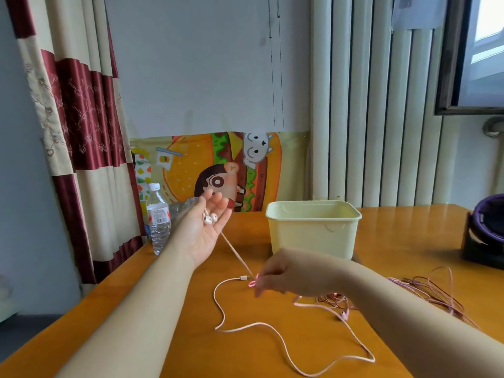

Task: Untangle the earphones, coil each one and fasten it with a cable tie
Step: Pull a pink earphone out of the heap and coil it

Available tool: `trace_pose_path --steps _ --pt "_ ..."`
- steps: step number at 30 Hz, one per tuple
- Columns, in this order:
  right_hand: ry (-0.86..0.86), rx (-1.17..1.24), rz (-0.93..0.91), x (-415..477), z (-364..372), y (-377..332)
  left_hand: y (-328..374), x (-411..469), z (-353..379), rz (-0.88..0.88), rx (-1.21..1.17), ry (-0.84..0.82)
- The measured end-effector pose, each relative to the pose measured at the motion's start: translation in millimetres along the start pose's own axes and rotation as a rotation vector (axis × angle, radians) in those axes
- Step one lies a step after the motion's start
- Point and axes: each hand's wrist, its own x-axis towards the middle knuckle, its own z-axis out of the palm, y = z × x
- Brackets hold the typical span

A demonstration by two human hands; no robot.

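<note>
My left hand [203, 230] is raised palm up above the table's left side. Two pale pink earbuds [210, 218] lie against its fingers, which hold them. Their pink cable [234, 252] runs taut down to my right hand [275, 275]. That hand pinches the cable low over the table, beside a small bright pink loop [252, 283] and the metal plug [243, 277]. The rest of the cable [289, 345] snakes loosely over the table toward me. A tangle of more pink earphone cables [425, 291] lies behind my right forearm.
A pale yellow plastic box [313, 214] stands open on the orange wooden table [395, 236], just beyond my right hand. A water bottle [158, 216] and a crushed clear bottle [181, 207] stand at the far left edge. A dark purple object [486, 233] sits far right.
</note>
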Motion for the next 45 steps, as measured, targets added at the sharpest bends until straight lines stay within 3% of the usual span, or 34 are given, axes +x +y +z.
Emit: trace_pose_path --steps 3,6,11,15,24,33,45 --pt "0.085 -0.146 -0.136 -12 -13 -29 -10 -4 -4 -0.023 0.110 0.043" --pt "0.256 -0.218 -0.254 -19 -31 -45 -22 -17 -3 -0.084 0.310 -0.088" --pt "0.419 0.048 -0.256 -17 -59 -36 -34 -38 7 -0.147 0.565 -0.390" --pt "0.513 0.339 -0.132 -9 -66 -17 -39 -53 19 -0.140 0.493 -0.514" --pt "0.578 0.586 -0.173 -11 -66 -10 -37 -51 24 -0.145 0.342 -0.462" --pt "0.598 0.431 -0.195 -12 -68 -13 -38 -46 23 -0.211 0.255 -0.392" --pt "0.631 0.462 -0.206 -15 -74 -13 -47 -46 23 -0.205 0.196 -0.437"
